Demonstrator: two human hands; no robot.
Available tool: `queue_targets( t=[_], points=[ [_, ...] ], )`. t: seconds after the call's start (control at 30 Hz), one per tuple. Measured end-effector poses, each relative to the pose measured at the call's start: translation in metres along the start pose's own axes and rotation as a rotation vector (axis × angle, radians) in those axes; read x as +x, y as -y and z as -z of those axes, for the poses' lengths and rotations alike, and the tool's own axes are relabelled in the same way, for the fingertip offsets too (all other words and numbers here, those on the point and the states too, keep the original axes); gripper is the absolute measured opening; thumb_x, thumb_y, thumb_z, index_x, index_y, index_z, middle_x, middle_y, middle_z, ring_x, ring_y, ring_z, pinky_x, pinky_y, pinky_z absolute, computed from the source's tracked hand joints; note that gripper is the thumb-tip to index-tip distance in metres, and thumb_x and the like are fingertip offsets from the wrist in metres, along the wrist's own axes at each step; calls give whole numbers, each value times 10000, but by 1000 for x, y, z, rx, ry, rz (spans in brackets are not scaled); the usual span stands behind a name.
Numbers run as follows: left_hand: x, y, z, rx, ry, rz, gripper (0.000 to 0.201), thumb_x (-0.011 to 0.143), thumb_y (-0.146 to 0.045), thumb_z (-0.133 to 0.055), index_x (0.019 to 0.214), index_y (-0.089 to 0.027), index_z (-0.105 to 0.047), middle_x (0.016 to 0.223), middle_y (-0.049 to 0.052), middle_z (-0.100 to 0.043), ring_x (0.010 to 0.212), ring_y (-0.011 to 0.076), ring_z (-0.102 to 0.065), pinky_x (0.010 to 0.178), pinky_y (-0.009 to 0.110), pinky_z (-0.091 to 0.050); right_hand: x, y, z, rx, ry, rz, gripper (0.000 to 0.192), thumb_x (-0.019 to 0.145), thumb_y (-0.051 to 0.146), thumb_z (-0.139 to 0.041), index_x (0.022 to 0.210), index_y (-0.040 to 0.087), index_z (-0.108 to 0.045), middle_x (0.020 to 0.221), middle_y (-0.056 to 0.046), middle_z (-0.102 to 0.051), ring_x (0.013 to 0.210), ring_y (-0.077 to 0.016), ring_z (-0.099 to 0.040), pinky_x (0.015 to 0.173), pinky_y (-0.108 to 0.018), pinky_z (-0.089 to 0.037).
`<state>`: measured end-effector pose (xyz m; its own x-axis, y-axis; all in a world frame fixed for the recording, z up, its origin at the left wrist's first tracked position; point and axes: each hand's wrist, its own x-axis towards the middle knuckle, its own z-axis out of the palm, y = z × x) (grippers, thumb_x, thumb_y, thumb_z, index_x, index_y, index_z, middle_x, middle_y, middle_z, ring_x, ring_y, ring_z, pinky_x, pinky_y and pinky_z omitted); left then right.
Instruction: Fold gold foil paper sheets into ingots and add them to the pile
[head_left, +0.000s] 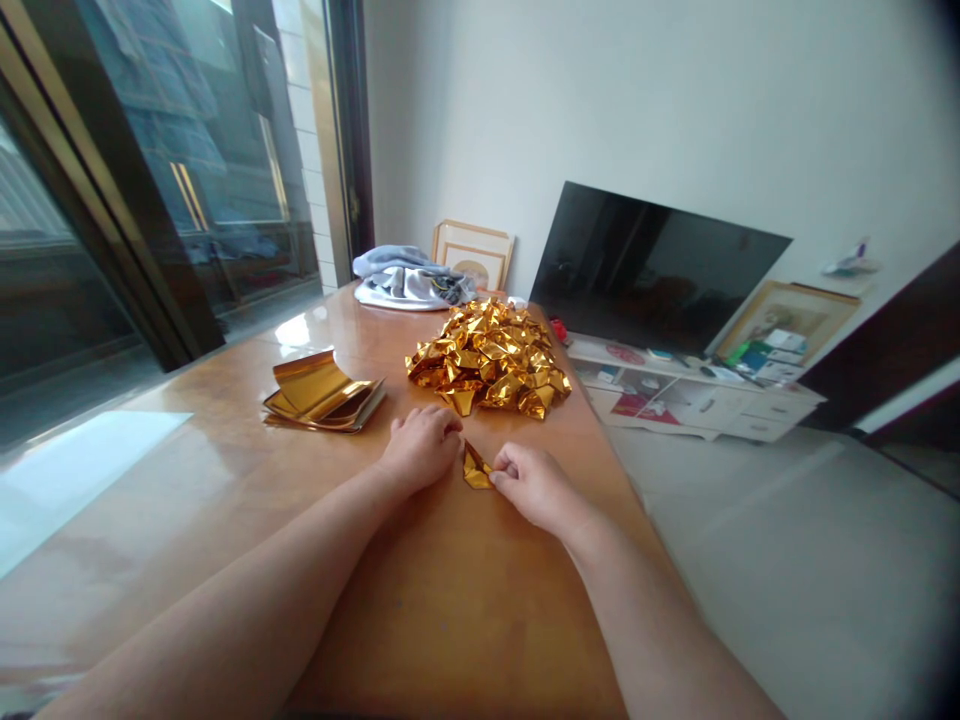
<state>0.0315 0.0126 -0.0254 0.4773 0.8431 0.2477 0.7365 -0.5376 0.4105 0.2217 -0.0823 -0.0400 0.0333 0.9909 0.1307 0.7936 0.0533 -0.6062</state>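
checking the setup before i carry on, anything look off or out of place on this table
One thing stands out: the top sheet of the gold foil stack curls up instead of lying flat. The folded gold pieces sit in a loose heap, none spilled. Both hands pinch one small gold piece.

We have a single view, from a camera worn on the person's head. It looks forward and down along both forearms onto the wooden worktop [450, 600], close to it, with the window at our left and the far wall ahead.
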Motion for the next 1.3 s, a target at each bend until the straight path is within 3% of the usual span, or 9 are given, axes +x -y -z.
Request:
queue_targets(
  t=[0.23,0.33,0.43,0.53,0.67,0.77,0.87,1.07,1.3],
  points=[
    [2,-8,3,24,56,99,535,904,-645,-400,831,-246,-748,1046,114,-648,1066,352,-525,918,545,-381,-1,0,2,-27,1,34,99,835,244,-615,752,214,-572,669,33,-608,610,-125,-512,545,-234,-284],
    [4,-10,-1,-15,48,93,443,822,-632,-551,782,-241,-753,995,103,-670,1009,336,-546,894,512,-399,-1,-1,0,-25,2,42,96,841,240,-604,756,216,-566,679,32,-606,616,-128,-511,547,-234,-285],
    [5,-9,-5,-104,33,104,256,792,-467,-633,772,-236,-742,913,67,-695,931,282,-576,854,435,-425,0,-3,-1,-27,4,56,92,839,225,-600,755,215,-564,697,28,-606,634,-131,-517,562,-236,-299],
    [4,-9,-9,-347,74,107,177,792,-364,-620,783,-208,-702,771,26,-676,800,212,-590,773,354,-451,1,-5,-1,-31,-21,49,99,827,232,-624,752,214,-562,743,17,-608,675,-138,-533,595,-239,-334],
    [3,-12,-8,-953,120,29,194,799,-354,-637,822,-166,-594,739,7,-620,678,143,-567,663,277,-456,2,-3,2,153,-89,-26,176,806,310,-687,917,219,-585,904,-12,-650,790,-163,-587,682,-257,-418],
    [1,-13,0,-1213,113,-31,207,797,-327,-673,813,-165,-546,732,-8,-593,676,121,-552,682,266,-452,1,4,8,388,0,-22,221,870,392,-625,976,198,-606,919,-30,-663,807,-168,-600,712,-273,-447],
    [0,-12,12,-1259,70,-47,205,817,-328,-674,805,-159,-558,727,-11,-595,677,105,-525,698,253,-430,0,13,17,499,64,-3,298,906,476,-565,894,182,-614,800,-19,-642,716,-154,-572,678,-270,-443],
    [0,-9,35,-1255,87,-43,225,801,-360,-696,809,-166,-581,746,-9,-620,684,110,-539,704,258,-420,-1,32,37,499,26,67,348,893,527,-574,819,188,-592,762,-17,-639,692,-149,-569,678,-272,-453],
    [4,-15,70,-1257,199,-72,274,737,-370,-763,793,-151,-609,728,-3,-613,671,118,-547,697,268,-413,0,50,58,394,-11,124,340,887,509,-575,775,188,-581,726,-10,-634,665,-146,-572,657,-270,-451]
  ],
)
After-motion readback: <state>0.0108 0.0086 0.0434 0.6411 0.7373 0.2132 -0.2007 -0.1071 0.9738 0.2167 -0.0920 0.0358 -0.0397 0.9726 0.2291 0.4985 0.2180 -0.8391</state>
